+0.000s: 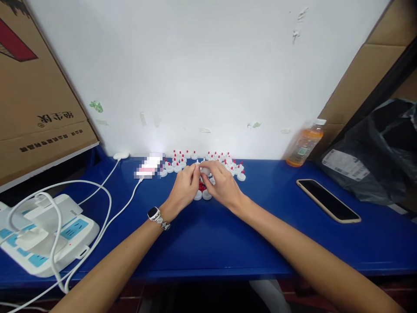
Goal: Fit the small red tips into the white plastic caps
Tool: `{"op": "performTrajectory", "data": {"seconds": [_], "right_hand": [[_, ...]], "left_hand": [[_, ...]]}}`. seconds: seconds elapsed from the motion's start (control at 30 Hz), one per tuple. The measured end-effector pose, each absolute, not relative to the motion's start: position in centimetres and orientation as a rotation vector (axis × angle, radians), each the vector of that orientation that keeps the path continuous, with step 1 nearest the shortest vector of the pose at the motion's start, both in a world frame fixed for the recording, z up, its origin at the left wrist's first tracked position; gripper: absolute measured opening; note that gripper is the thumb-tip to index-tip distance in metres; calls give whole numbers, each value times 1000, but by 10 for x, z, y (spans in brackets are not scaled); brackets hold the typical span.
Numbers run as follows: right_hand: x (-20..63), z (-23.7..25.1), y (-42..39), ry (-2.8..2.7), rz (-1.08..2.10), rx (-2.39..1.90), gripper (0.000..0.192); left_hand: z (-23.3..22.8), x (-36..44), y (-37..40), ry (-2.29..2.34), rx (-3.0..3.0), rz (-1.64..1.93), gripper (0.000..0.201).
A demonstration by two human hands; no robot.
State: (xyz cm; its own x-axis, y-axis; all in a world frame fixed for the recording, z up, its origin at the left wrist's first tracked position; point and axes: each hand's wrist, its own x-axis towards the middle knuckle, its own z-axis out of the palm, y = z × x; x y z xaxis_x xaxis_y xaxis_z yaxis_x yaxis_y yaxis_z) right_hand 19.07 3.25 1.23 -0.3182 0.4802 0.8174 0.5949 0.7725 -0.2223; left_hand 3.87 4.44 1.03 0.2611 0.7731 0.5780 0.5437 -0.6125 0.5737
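My left hand [186, 186] is closed in a pinch, thumb against fingers, and what lies in the pinch is too small to make out. Curled close beside it, my right hand [224, 184] has its thumb and fingers around a white nozzle cap [205, 171]. Below and between the hands is a little heap of small red tips [202, 187]. Two white caps [206, 195] sit at its near side. Many white nozzle caps with red tips [177, 167] stand behind my left hand, and more red-tipped caps [233, 165] stand behind my right.
On the blue table [195, 243], a power strip [65, 234] with looping white cables lies left. A lit phone [150, 166], pixelated, is near the white wall [208, 78]. At right are a dark phone [327, 201], an orange drink bottle [304, 145] and a grey plastic bag [371, 152].
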Motion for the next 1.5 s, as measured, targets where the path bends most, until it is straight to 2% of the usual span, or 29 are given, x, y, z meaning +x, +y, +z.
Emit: {"op": "performTrajectory", "data": {"seconds": [0.23, 0.4, 0.5, 0.6, 0.73, 0.93, 1.27, 1.5], "right_hand": [[212, 12, 44, -1846, -92, -1052, 28], [212, 10, 53, -1758, 124, -1112, 13], [209, 12, 63, -1724, 72, -1129, 12], [213, 20, 86, -1694, 13, -1261, 16], [214, 32, 136, -1848, 193, -1368, 18], [192, 38, 195, -2143, -20, -1656, 24], [181, 33, 222, -2356, 36, -1741, 18], [168, 38, 217, -2215, -48, -1847, 35]], "left_hand": [[16, 16, 59, 1317, 1835, 1419, 47], [10, 8, 69, 1183, 2476, 1021, 37], [8, 11, 67, 1230, 2626, 862, 34], [9, 8, 64, 1238, 2611, 861, 38], [11, 0, 63, 1231, 2524, 927, 36], [7, -10, 66, 1244, 2504, 880, 31], [10, -14, 67, 1238, 2484, 912, 32], [11, -13, 65, 1256, 2493, 925, 32]]}}
